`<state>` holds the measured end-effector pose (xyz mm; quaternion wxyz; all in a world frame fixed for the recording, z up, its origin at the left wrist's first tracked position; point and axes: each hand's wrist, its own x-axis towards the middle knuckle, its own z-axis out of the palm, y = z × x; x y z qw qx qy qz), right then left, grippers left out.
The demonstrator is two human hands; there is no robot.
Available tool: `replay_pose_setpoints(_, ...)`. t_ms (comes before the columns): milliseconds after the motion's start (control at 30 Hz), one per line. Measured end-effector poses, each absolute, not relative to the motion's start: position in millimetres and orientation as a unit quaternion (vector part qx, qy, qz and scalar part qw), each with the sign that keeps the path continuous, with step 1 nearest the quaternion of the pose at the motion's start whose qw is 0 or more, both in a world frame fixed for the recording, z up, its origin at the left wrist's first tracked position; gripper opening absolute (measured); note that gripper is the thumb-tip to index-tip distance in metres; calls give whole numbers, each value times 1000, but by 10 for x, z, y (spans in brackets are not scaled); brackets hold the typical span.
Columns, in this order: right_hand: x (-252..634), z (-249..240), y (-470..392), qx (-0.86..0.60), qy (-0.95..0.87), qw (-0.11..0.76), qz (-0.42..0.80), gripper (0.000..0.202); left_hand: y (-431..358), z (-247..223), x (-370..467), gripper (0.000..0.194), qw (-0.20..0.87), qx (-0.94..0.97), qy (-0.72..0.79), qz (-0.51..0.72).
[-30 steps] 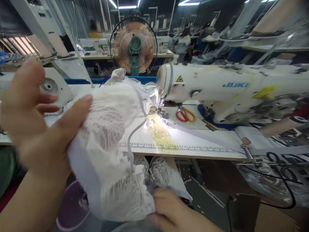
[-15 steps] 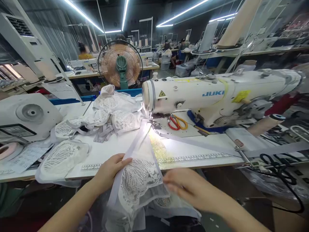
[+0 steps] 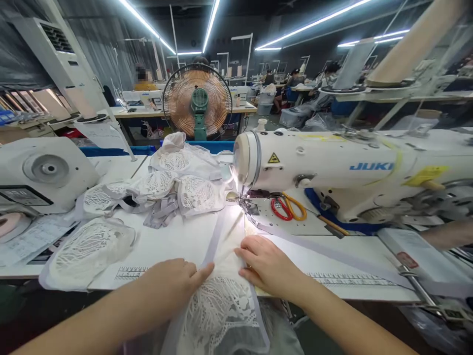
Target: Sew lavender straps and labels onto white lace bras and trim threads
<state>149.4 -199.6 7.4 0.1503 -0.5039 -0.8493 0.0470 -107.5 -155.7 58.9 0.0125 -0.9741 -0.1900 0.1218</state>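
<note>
A white lace bra (image 3: pixel 218 301) runs from the sewing machine's needle area (image 3: pixel 240 195) toward me and hangs over the table's front edge. My left hand (image 3: pixel 177 281) is closed on its left edge, the index finger stretched along the fabric; the other fingertips are hidden. On the right edge, closer to the needle, my right hand (image 3: pixel 266 261) is closed with its fingertips on the cloth. A pale grey elastic band (image 3: pixel 314 246) stretches from the needle area to a metal guide (image 3: pixel 417 281) at the right.
More lace bras (image 3: pixel 199 195) are heaped left of the needle, and a lace cup (image 3: pixel 92 246) lies at the front left. Red and yellow-handled snips (image 3: pixel 291 207) rest on the machine bed. A fan (image 3: pixel 199 101) stands behind the table. Other people sit farther back.
My right hand has moved up and left, onto the fabric nearer the needle. My left hand has shifted slightly down along the left edge. The view has shifted, putting the machine farther right.
</note>
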Motion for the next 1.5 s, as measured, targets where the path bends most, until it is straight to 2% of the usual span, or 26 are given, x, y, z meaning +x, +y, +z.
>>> replay_pose_setpoints(67,1516,48,-2015,-503,-848,158,52,23,-1403,727,-877,56,-1,-975,-172,141)
replay_pose_setpoints(100,1523,36,-2014,-502,-848,161,51,24,-1307,777,-739,44,-10,-978,-156,136)
replay_pose_setpoints(167,1526,19,-2005,-499,-849,167,45,25,-1087,798,-425,27,-32,-985,-134,101)
replay_pose_setpoints(233,1523,19,-2002,-497,-850,168,33,27,-864,699,-141,17,-47,-989,-132,55)
replay_pose_setpoints(300,1520,32,-2015,-503,-849,162,26,29,-673,517,36,24,-48,-986,-159,25)
replay_pose_setpoints(433,1518,62,-2063,-513,-845,144,38,32,-465,199,63,51,-14,-982,-188,-9)
replay_pose_setpoints(800,1512,66,-2122,-545,-820,149,89,33,-471,247,48,49,55,-984,-171,10)
replay_pose_setpoints(1033,1431,121,-2246,-466,-861,171,106,41,-491,274,-13,60,8,-994,-105,33)
replay_pose_setpoints(1100,1435,148,-2196,-447,-869,189,100,33,-498,269,-36,61,-6,-996,-82,30)
replay_pose_setpoints(1200,1502,185,-1948,-503,-843,185,44,25,-504,253,-65,58,-28,-998,-57,5)
replay_pose_setpoints(1300,1583,189,-1626,-567,-815,119,-17,21,-477,248,-65,46,-68,-995,-62,-26)
replay_pose_setpoints(1400,1602,154,-1448,-585,-806,82,-37,11,-391,262,21,20,-89,-980,-171,-40)
replay_pose_setpoints(1500,1586,114,-1440,-581,-810,66,-51,11,-265,271,205,22,-71,-960,-266,-57)
